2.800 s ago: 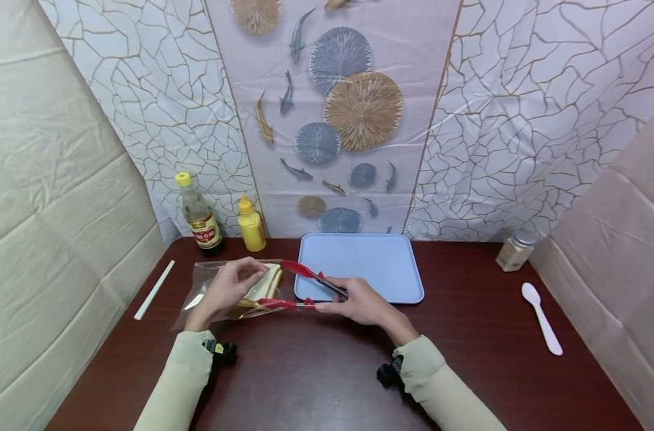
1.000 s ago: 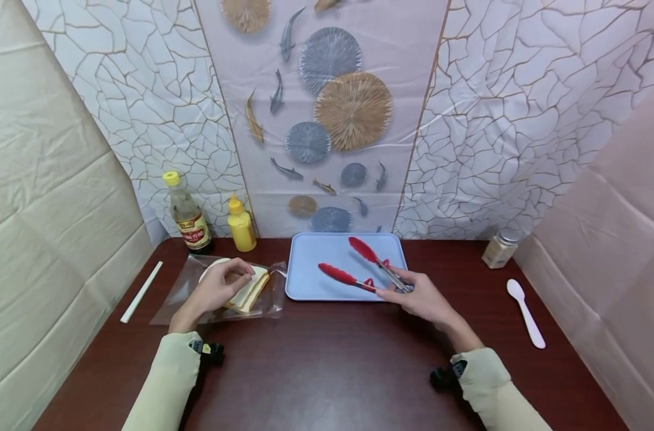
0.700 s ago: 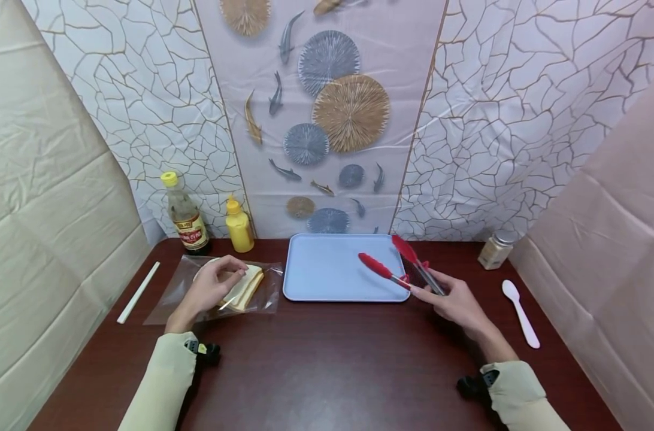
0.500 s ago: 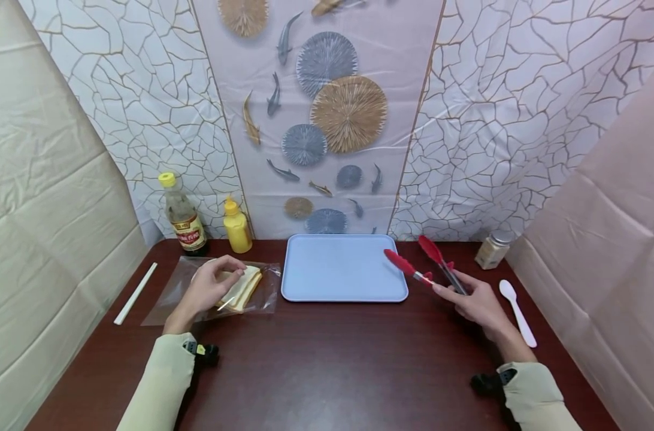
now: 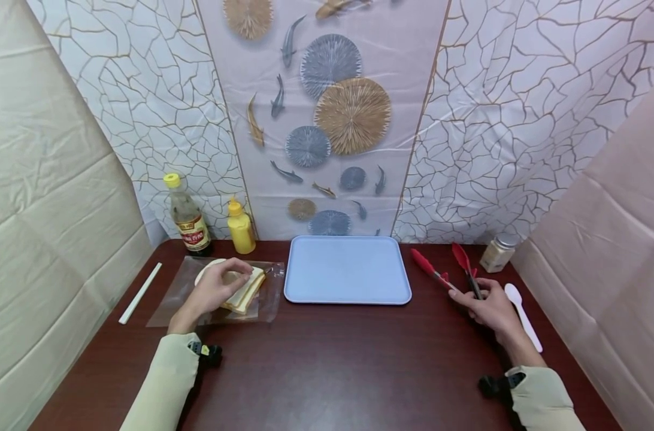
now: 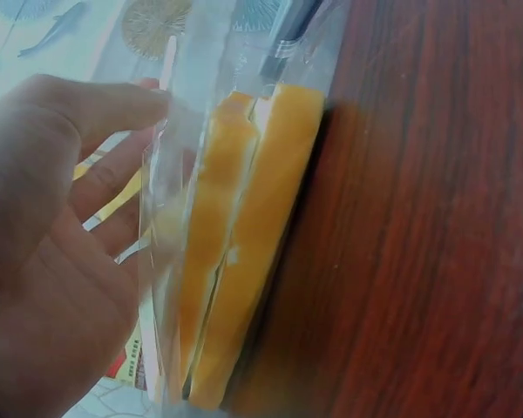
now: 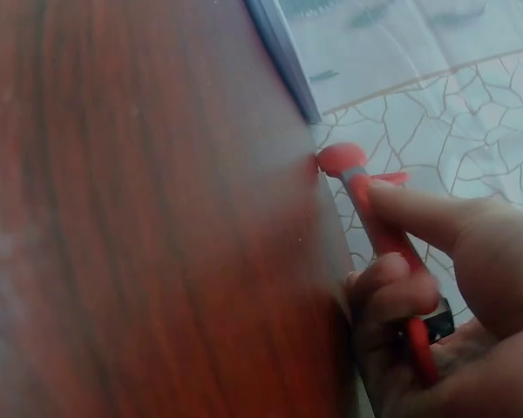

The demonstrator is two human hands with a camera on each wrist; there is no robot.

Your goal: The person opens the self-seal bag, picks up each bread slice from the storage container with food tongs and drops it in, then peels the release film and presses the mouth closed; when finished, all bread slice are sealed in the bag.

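Observation:
My left hand [image 5: 211, 293] is at a clear plastic bag [image 5: 167, 305] lying on the left of the table, thumb and fingers pinching its upper film. Inside the bag lie slices of bread [image 5: 245, 296]; the left wrist view shows their brown crusts [image 6: 261, 235] side by side under the film. Over on the right, my right hand [image 5: 491, 308] holds red-tipped tongs [image 5: 425, 262] by their metal arms. The arms of the tongs are spread, with nothing between the tips. In the right wrist view, one red tip [image 7: 342, 158] is low over the tabletop.
A light blue tray [image 5: 348, 269] lies at the back middle. A white spoon [image 5: 523, 317] and a spice jar [image 5: 498, 252] are beside my right hand. Behind the bag stand a sauce bottle [image 5: 189, 218] and a yellow squeeze bottle [image 5: 241, 228]. White chopsticks [image 5: 140, 293] lie far left.
My right hand has carried the tongs rightward from the bread, across the tray, and lowered them between the tray and the jar. My left hand has stayed at the bag.

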